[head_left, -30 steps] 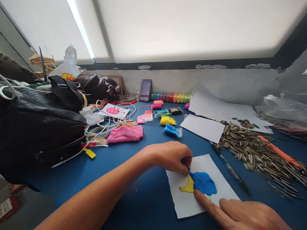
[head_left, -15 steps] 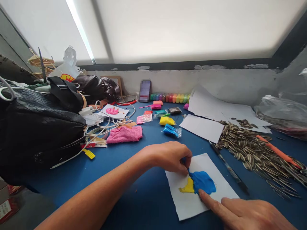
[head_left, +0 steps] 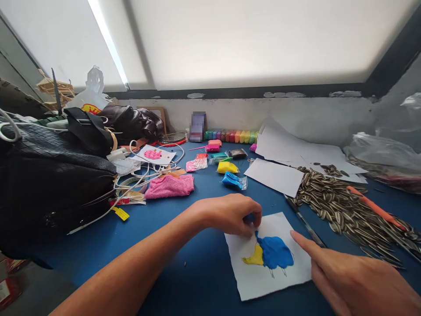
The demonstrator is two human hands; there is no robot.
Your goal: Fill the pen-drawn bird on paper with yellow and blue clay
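Blue table surface carries everything here. At far left sits a black woven bag, then white cables and a pink cloth. The left hand pinches its fingertips narrowly at the top edge of the blue clay, which lies pressed flat on a white paper card beside a yellow clay patch. The right hand holds nothing, index finger extended, its tip just right of the blue clay. Sunflower seeds lie heaped further right.
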